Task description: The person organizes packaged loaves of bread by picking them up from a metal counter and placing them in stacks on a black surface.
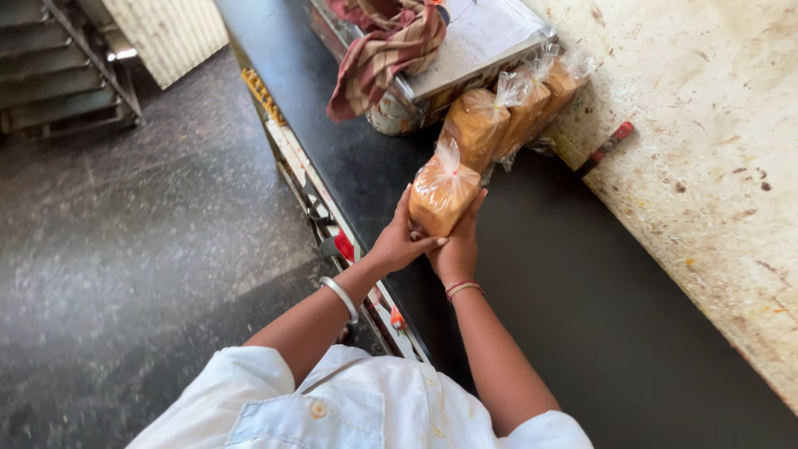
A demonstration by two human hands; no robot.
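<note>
While both hands cup it, one bagged loaf [441, 194] stands on the dark counter [582, 316]: left hand [401, 241] and right hand [455, 248] have fingers clamped on its near end. Three more bagged loaves [507, 112] lie behind, beside one metal tray [482, 41] under one checked cloth [386, 50].

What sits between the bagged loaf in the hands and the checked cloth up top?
In the head view, a bare strip of black counter separates the held loaf from the checked cloth; the other bagged loaves lie off to the right.
</note>
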